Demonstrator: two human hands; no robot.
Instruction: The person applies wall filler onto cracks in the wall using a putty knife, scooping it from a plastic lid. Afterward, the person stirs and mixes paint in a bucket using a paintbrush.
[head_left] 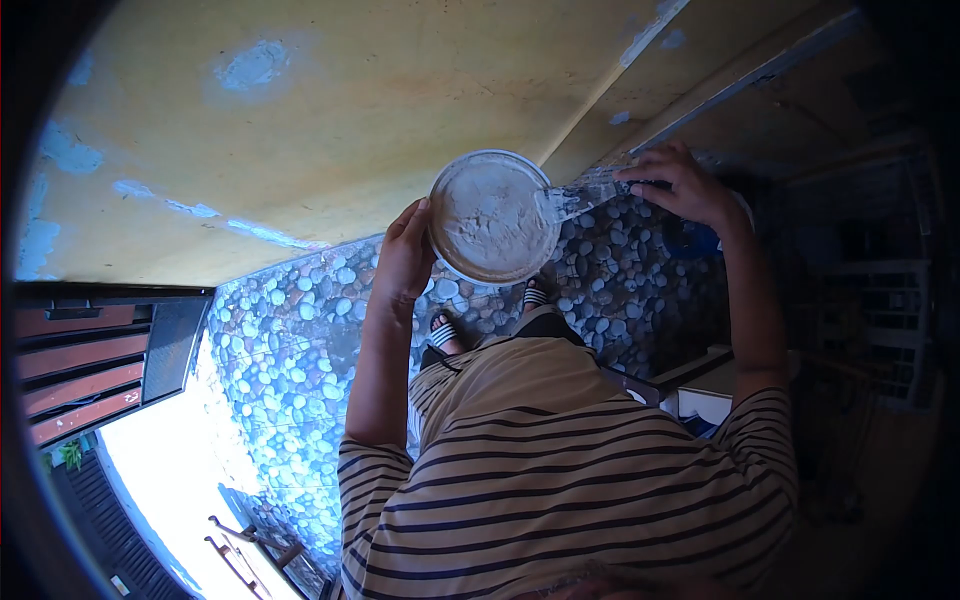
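Observation:
A round, shallow container [493,217] with pale paste inside is held up in front of the yellow wall. My left hand [408,245] grips its left rim, thumb at the edge. My right hand [680,184] is closed on the handle of a flat scraper [580,196] smeared with paste. The scraper's blade meets the container's right rim. Pale patches [252,65] mark the wall [380,110] beyond.
Below lies a pebble-patterned floor [290,350], with my sandalled feet [443,332] on it. A wooden item [240,550] stands at the lower left, near a red slatted gate [90,360]. Dim furniture [890,330] is at the right.

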